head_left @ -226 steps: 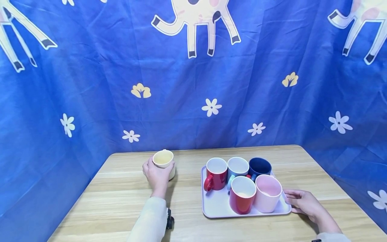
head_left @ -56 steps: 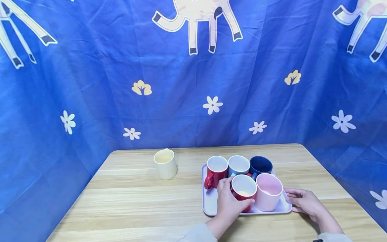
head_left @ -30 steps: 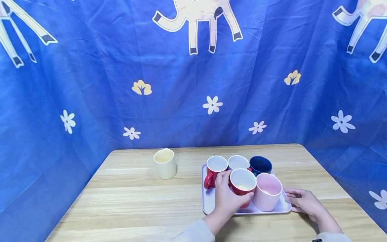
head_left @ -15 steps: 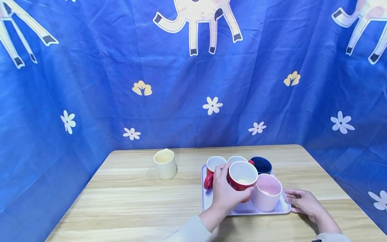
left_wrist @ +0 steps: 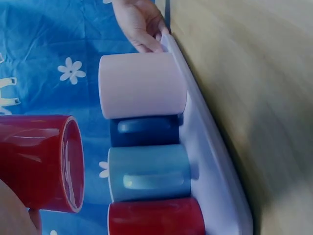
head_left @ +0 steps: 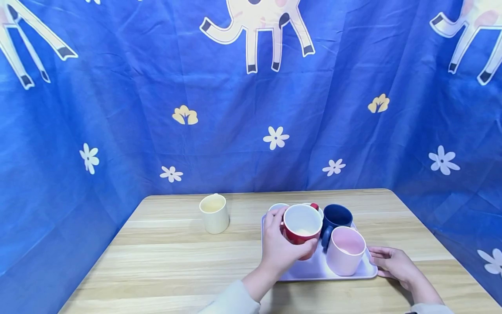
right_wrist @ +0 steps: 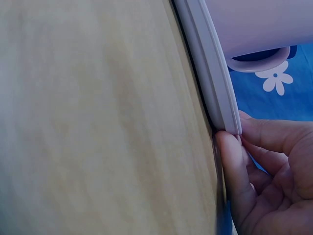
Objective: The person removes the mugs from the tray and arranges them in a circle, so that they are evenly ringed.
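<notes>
My left hand [head_left: 276, 248] grips a red mug [head_left: 296, 238] with a white inside, thumb on its near side. In the left wrist view this mug is raised clear of the lilac tray [head_left: 310, 271]. Standing on the tray are a pink mug [head_left: 343, 261], a navy mug [head_left: 338, 218], a light blue mug [left_wrist: 146, 178] and another red mug [left_wrist: 156, 218]. In the head view, the held mug and hand mostly cover those last two. My right hand [head_left: 396, 265] pinches the tray's right rim between thumb and finger, as the right wrist view shows.
A cream mug [head_left: 215, 221] stands on the wooden table [head_left: 164, 261], left of the tray and toward the back. Behind and beside the table hangs a blue cloth [head_left: 235, 165] with flowers and animal figures.
The left hand let go of the cream mug at the left, then took the front red mug, lifted it off the tray and carried it back and leftward. The right hand stays at the rim.
</notes>
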A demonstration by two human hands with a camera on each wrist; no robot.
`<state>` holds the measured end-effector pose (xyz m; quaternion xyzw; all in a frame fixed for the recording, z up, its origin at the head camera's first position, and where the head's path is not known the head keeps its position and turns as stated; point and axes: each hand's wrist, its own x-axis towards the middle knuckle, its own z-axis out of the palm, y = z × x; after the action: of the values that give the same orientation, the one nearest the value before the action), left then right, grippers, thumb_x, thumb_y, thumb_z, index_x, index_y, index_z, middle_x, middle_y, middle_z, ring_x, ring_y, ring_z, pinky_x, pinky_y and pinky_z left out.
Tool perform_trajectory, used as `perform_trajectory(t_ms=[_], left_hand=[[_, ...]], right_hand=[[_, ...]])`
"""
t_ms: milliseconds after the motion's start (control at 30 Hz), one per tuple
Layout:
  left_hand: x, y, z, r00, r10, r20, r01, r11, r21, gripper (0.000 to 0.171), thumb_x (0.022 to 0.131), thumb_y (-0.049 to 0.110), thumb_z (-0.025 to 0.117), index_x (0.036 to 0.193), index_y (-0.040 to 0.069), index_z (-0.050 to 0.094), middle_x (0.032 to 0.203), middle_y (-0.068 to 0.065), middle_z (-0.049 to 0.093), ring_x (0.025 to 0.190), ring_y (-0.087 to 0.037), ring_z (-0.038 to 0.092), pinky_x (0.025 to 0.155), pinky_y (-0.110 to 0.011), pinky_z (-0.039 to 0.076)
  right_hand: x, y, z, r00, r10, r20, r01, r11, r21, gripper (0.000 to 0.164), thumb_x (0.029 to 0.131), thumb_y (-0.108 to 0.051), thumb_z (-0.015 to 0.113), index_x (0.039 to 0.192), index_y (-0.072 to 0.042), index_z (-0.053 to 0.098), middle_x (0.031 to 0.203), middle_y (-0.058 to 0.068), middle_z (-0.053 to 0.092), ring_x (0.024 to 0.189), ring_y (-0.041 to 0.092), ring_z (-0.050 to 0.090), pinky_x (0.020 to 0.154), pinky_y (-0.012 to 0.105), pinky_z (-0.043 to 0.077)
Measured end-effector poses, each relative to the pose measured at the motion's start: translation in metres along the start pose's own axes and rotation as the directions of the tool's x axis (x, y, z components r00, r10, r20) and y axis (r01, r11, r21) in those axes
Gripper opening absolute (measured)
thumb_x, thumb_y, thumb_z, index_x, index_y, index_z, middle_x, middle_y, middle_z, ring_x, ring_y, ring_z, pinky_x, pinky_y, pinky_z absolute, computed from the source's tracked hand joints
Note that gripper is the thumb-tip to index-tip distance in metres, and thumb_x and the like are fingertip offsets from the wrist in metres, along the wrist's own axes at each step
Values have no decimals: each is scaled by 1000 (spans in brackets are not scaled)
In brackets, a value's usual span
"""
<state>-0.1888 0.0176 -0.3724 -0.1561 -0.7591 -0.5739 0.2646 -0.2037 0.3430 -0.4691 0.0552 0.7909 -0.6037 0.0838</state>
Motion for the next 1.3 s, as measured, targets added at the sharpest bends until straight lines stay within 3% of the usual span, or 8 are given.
perform_trajectory(t_ms=[300,900,1300], left_hand=[[3,-1,-22,1000,-4,-2,4,998,-65,76,52,16,91,121,13,59,107,0,49,100,-17,56,83,-34,52],[10,-27,-70,997,17,-80,-9,996,94,77,52,20,90,121,6,59,107,-3,52,92,-17,54,72,-34,49],[3,-51,-102,988,-94,-124,112,982,150,76,54,13,91,122,5,59,112,-7,51,98,-21,53,78,-38,50]], right_hand=[[1,2,0,1000,4,-4,-4,1000,1,53,87,-5,65,129,18,43,113,17,63,87,14,63,72,34,55],[0,2,1,1000,8,-11,-8,1000,2,53,87,-5,65,130,18,43,114,18,63,87,14,63,72,33,55],[1,1,1,1000,14,-19,-14,1000,3,51,88,-4,64,130,17,43,115,19,62,88,15,63,72,34,55]])
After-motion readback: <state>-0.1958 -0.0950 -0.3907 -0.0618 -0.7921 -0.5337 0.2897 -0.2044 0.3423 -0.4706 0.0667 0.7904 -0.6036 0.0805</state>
